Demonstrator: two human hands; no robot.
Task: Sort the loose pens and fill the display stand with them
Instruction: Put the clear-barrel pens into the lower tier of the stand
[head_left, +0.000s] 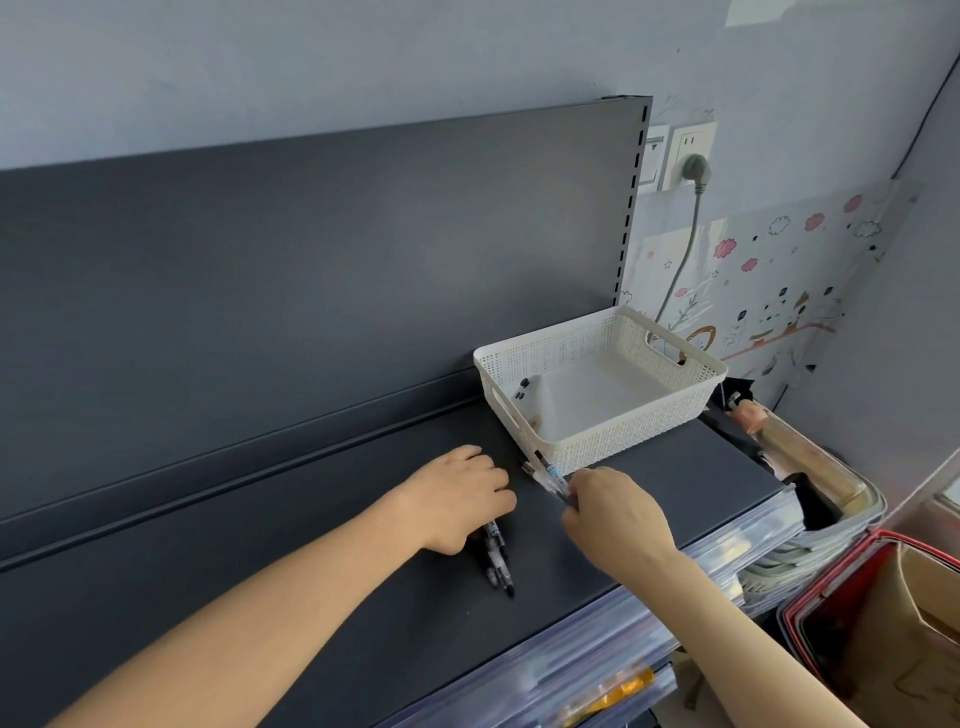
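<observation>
My left hand (462, 499) curls over dark pens (497, 558) on the shelf (675, 467); my right hand (618, 512) pinches clear pens (548, 475) just before the white basket (597, 332); pinched at their ends, one could slip and roll off the edge behind my wrists.

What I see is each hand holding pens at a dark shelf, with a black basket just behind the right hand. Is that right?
Not quite: the basket is white, not black. The head view shows it on the dark shelf just behind the right hand, which holds pens; the left hand holds other pens.
</observation>
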